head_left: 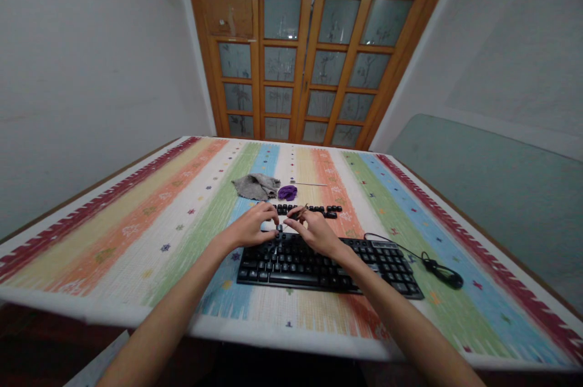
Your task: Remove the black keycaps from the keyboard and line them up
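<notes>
On the striped cloth [191,265], the keyboard [285,267] looks only partly stripped: loose keys [330,214] sit in rows beyond it, many remain seated. The left hand [255,223] seemingly pinches one key [279,228]; the right hand [316,230] grips something thin [298,212], kind unclear.

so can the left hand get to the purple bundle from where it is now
Probably yes: the purple bundle lies just beyond the left hand, with only low black keycaps between them. A small dark piece it seems to hold may need putting down first.
</notes>
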Demonstrator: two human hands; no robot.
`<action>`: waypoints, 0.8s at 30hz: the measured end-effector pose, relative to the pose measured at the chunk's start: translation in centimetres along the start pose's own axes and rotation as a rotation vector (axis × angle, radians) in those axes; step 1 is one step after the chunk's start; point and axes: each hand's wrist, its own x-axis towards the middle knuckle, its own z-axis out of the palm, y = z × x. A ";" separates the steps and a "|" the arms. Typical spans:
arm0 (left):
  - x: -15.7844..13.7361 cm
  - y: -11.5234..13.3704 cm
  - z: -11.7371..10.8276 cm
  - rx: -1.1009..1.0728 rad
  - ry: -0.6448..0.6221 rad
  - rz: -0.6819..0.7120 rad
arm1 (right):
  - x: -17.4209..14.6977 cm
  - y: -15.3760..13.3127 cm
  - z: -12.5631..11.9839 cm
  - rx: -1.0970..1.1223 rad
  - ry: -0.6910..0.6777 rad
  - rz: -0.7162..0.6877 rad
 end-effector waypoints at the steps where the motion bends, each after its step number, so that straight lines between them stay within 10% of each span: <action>1: 0.2 -0.1 -0.1 -0.024 -0.010 0.006 | 0.0 0.2 0.0 0.008 0.009 0.005; 15: 0.7 -1.8 1.4 -0.289 0.286 -0.063 | -0.3 1.9 0.0 0.204 0.203 0.125; 24: 1.1 -4.0 2.5 0.195 0.152 -0.066 | -0.6 2.0 -0.4 0.125 0.168 0.126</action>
